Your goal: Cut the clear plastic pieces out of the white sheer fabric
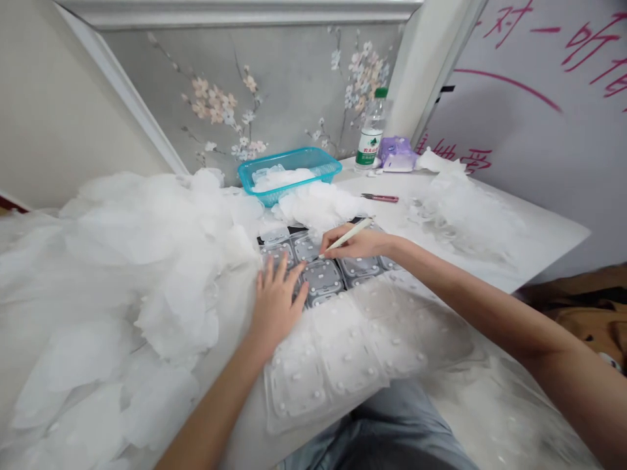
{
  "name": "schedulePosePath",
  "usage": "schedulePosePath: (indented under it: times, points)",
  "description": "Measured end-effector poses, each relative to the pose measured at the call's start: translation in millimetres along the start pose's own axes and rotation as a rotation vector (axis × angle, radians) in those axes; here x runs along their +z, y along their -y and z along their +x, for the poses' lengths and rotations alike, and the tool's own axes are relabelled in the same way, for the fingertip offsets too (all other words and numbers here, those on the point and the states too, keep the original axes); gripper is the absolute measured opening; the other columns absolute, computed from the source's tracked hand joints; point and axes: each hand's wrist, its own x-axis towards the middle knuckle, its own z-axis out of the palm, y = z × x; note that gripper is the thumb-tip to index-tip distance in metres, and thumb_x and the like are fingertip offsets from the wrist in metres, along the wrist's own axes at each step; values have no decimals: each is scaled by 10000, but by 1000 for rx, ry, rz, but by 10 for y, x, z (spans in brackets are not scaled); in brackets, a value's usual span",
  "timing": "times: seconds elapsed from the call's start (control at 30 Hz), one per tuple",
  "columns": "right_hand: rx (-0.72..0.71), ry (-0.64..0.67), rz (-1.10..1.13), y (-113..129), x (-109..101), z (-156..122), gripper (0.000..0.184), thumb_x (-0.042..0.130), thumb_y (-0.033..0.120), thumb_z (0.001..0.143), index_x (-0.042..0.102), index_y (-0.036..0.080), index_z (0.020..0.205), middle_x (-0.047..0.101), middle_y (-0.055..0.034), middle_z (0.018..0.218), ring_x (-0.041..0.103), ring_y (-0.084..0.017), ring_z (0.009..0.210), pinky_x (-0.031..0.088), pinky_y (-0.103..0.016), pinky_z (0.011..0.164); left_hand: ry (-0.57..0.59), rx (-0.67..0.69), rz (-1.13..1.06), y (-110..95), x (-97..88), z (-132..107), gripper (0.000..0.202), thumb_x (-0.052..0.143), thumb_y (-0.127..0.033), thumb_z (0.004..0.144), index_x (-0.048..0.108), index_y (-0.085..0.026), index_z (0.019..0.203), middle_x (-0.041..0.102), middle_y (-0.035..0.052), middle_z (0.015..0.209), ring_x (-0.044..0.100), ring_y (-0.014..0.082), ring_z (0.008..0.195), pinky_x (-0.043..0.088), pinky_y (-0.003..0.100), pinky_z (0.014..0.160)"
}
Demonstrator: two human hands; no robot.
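My right hand is closed around a pale pen-shaped tool, whose dark tip points down at a translucent sheet of moulded rounded-square pieces. Flat on the sheet's left part lies my left hand, fingers spread, close to the tool's tip. White dots and slots mark each square. Beneath the upper part of the sheet is something dark, so the squares there look grey. The sheet's near part hangs toward my lap. Whether the tip is a blade is too small to tell.
Left of the sheet rises a big heap of thin white pieces. Behind it stand a turquoise basket and a smaller white pile. A dark red pen-like tool, water bottle, purple wipes pack and clear scraps lie farther right.
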Motion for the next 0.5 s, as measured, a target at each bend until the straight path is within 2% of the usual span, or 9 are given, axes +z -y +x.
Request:
schedulePosePath:
  times: [0.13,0.3,0.5]
  points:
    - [-39,26,-16,-17,0,39,191,575,272,794,640,95,821,646,-44,740,512,-92,625,373,-194,541,131,146,31,-17,54,11,416,296,-331,964,426,-365,1357,311,41,1506,252,279,1392,271,565,1067]
    - [-111,89,-91,-1,-85,85,139,557,221,799,632,105,791,649,-43,745,544,-94,651,397,-192,577,169,128,51,15,16,26,415,280,-354,967,417,-387,1357,315,32,1504,257,273,1391,280,548,1069]
    - [-59,196,-235,102,-321,51,105,551,160,761,642,112,739,626,-15,664,515,-83,585,386,-196,553,174,106,72,-33,-16,22,414,280,-348,965,408,-400,1356,326,16,1500,270,277,1385,287,553,1064]
